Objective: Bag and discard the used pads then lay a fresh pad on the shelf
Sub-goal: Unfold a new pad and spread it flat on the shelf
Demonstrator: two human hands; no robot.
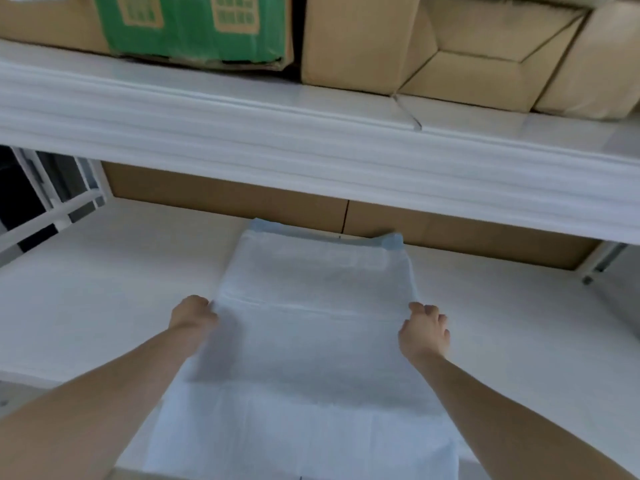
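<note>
Left hand point(192, 315) gripping left edge of fresh pad point(311, 341), fingers curled round the edge. Pad itself spread lengthwise on lower shelf point(86, 306), far end w/ blue border close to cardboard boxes point(242, 199) at shelf's back edge, near end hanging past front edge toward camera; fold crease running across between the hands. Right hand point(424, 332) at right edge, fingers bent onto it, seemingly pinching. No used pads or bag in view, so bagging/discarding prob. done, though can't confirm. Left to do, by the look: flatten, square up pad, let go.
</note>
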